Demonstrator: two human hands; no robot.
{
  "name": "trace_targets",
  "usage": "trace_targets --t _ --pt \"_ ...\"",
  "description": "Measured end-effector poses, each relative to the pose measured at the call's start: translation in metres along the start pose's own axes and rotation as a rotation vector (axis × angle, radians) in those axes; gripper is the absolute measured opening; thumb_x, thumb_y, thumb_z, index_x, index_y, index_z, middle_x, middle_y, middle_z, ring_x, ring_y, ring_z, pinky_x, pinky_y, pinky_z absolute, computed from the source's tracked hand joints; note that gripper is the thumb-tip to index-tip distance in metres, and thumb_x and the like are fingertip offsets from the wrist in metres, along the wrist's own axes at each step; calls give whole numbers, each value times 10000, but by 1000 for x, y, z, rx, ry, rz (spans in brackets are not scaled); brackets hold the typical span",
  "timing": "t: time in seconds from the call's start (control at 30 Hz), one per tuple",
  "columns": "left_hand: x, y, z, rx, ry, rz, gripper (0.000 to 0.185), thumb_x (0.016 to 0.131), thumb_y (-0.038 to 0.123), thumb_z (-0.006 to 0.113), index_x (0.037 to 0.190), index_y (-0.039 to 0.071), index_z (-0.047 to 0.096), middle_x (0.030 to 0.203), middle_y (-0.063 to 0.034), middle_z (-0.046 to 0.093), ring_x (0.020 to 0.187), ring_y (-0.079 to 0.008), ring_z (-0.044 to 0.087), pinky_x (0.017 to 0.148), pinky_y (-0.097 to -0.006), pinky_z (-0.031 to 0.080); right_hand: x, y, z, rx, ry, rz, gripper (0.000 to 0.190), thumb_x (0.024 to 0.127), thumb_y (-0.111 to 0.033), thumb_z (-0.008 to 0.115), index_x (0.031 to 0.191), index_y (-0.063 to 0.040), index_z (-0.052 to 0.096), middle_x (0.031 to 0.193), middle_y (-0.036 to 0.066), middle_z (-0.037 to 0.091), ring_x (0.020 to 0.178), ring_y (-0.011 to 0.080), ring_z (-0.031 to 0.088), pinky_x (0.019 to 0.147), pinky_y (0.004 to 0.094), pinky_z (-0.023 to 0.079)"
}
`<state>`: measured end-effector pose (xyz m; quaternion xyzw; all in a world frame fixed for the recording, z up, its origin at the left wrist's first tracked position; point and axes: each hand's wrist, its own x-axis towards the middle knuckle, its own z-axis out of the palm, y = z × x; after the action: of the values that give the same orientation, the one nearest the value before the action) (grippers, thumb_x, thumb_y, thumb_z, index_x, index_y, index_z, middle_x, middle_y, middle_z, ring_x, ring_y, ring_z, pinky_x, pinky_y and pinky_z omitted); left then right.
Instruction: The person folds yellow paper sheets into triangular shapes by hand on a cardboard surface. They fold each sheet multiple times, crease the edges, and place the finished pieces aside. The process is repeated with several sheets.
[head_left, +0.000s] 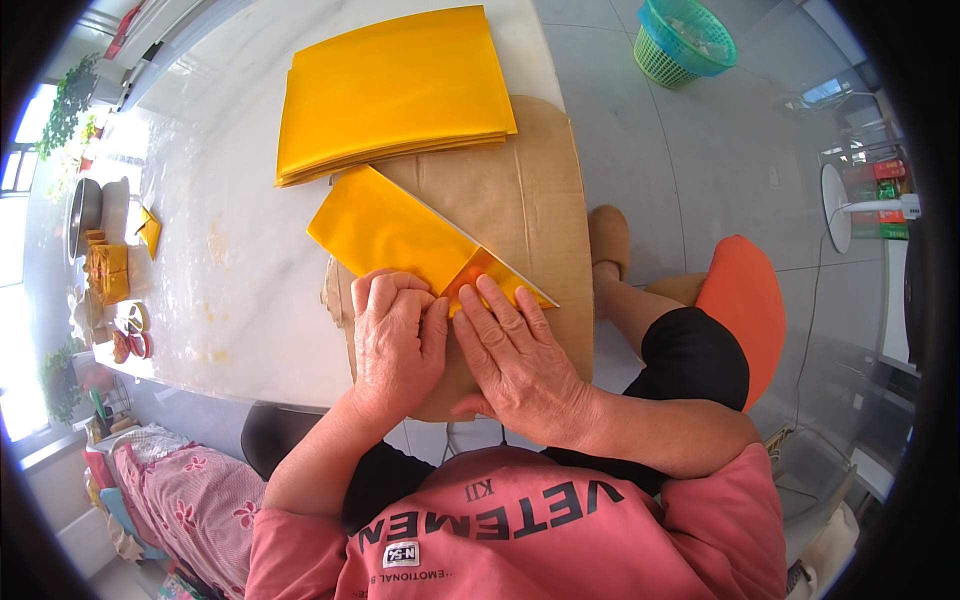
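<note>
A shiny golden-yellow sheet (401, 229), folded into a long strip, lies slantwise on a flattened piece of brown cardboard (551, 225). Its right end is folded over into a pointed flap. My left hand (397, 330), with curled fingers, is at the strip's lower edge beside the fold; whether it pinches the sheet I cannot tell. My right hand (517, 352) lies flat, its fingertips pressing on the flap and its thumb out to the side. Beyond them, a stack of golden-yellow sheets (390, 86) overlaps the cardboard's far edge.
The marble-look table (247, 300) bears a folded yellow piece (148, 231), a tied yellow bundle (110, 271), a metal bowl (86, 217) and a tape roll (136, 318) at left. A green lined basket (682, 49) stands on the floor, and an orange seat (750, 315) is at right.
</note>
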<state>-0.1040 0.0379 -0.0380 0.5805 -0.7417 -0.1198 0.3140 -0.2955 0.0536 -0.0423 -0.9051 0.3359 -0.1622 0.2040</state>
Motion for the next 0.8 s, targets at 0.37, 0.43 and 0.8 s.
trace_targets --t 0.37,0.43,0.8 --pt "3 1 1 24 6 2 121 820 -33 728 857 18 624 980 -133 613 951 -343 551 849 -419 479 1 1 1 -2 8 22 969 802 -485 752 1472 120 398 1584 319 314 1516 472 251 1226 601 177" --pt "2 1 1 30 4 -5 123 820 -33 728 858 20 624 978 -131 612 948 -343 550 846 -419 478 1 1 2 -1 10 21 970 803 -483 752 1474 120 394 1586 319 311 1516 471 251 1226 600 177" --pt "2 1 2 47 -1 -3 129 818 -37 727 853 22 618 975 -128 606 943 -342 546 839 -420 475 2 1 2 -7 -4 35 964 806 -471 749 1479 116 389 1590 318 307 1519 472 243 1223 617 160"
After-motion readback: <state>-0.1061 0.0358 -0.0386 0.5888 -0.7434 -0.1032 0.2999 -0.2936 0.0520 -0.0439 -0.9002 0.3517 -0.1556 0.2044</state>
